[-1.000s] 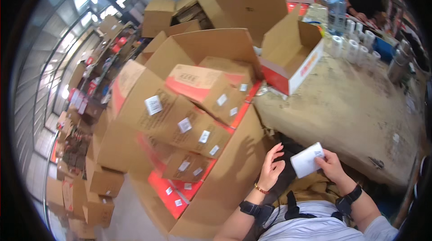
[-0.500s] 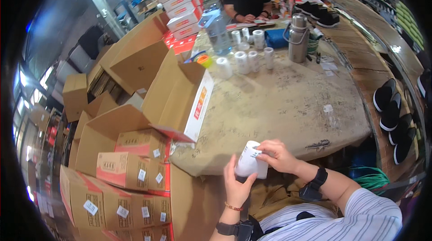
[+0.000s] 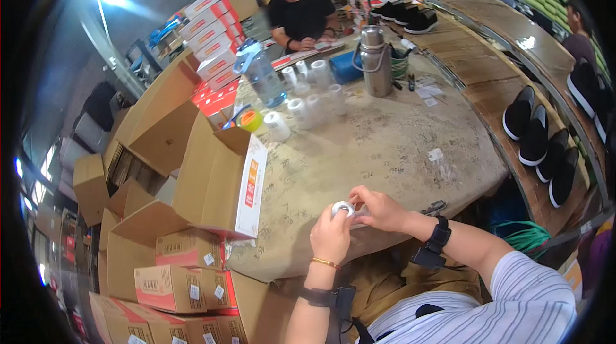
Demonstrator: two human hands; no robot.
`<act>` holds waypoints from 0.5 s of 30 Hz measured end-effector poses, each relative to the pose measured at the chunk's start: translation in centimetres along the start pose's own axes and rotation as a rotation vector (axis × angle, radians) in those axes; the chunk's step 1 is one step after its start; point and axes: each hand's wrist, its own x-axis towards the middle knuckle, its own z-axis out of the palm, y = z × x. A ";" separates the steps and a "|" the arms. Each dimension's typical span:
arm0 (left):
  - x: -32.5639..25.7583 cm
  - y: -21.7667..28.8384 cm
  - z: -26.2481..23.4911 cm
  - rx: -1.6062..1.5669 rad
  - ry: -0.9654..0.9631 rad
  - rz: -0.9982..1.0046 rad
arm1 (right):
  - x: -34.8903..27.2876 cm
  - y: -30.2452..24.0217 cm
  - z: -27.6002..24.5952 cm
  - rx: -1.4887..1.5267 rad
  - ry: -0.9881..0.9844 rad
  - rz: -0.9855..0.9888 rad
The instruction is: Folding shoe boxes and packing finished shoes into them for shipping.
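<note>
A small white roll of labels (image 3: pixel 343 208) is tilted with its round end and hollow core upward, just past the table's near edge. My left hand (image 3: pixel 330 236) is closed round its left side. At the roll's right side, the fingers of my right hand (image 3: pixel 380 210) are bent and pressed together on the loose end of the strip. My fingers partly hide the strip. Several more white rolls (image 3: pixel 277 127) stand on the far part of the cloth-covered table (image 3: pixel 346 164).
Left of me is an open carton (image 3: pixel 215 171) with smaller labelled boxes (image 3: pixel 168 286). A blue water jug (image 3: pixel 262 77), tape roll (image 3: pixel 250 120) and steel flask (image 3: pixel 376 65) stand farther back. Black shoes (image 3: pixel 536 135) line the right-hand rack. A person (image 3: pixel 300 13) works across the table.
My view has swung to the right. The roll has tipped from lying with its side toward me to showing its end, and my left fingers have closed round it.
</note>
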 end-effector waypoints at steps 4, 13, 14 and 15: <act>1.2 0.4 -0.7 -0.241 0.027 0.063 | 0.7 -0.2 -1.8 -0.067 -0.015 -0.213; 1.4 0.0 -0.8 -0.915 0.121 -0.283 | -0.5 -3.3 -2.4 0.138 0.270 -0.350; 1.3 -0.6 -0.5 -1.111 0.177 -0.490 | -0.9 -3.1 -2.7 0.304 0.425 -0.216; 1.3 -0.9 -0.5 -1.106 0.191 -0.490 | -0.9 -2.7 -3.3 0.310 0.416 -0.224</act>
